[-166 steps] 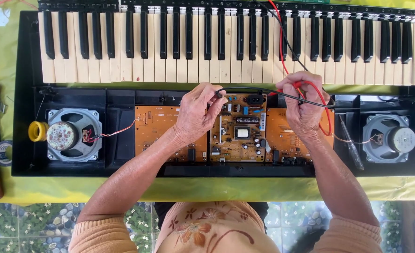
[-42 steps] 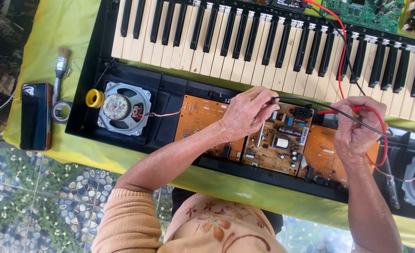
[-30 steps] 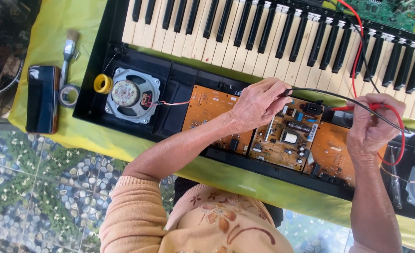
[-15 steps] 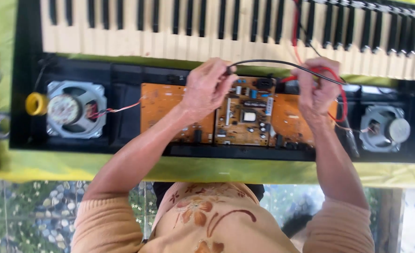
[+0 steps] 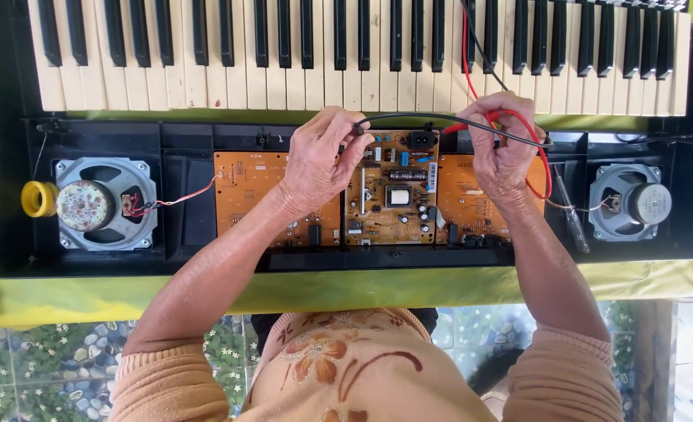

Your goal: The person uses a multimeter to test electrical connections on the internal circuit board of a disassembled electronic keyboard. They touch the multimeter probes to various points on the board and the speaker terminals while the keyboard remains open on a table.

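Your left hand (image 5: pixel 319 160) is pinching the thin, limp black lead (image 5: pixel 440 119); your right hand (image 5: pixel 503 148) is closing around the red lead (image 5: pixel 538 152). You're gripping both near their stiffer ends.

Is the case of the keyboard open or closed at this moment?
Open. The keyboard has no cover below the keys: the orange circuit boards and both speakers lie bare in the black case.
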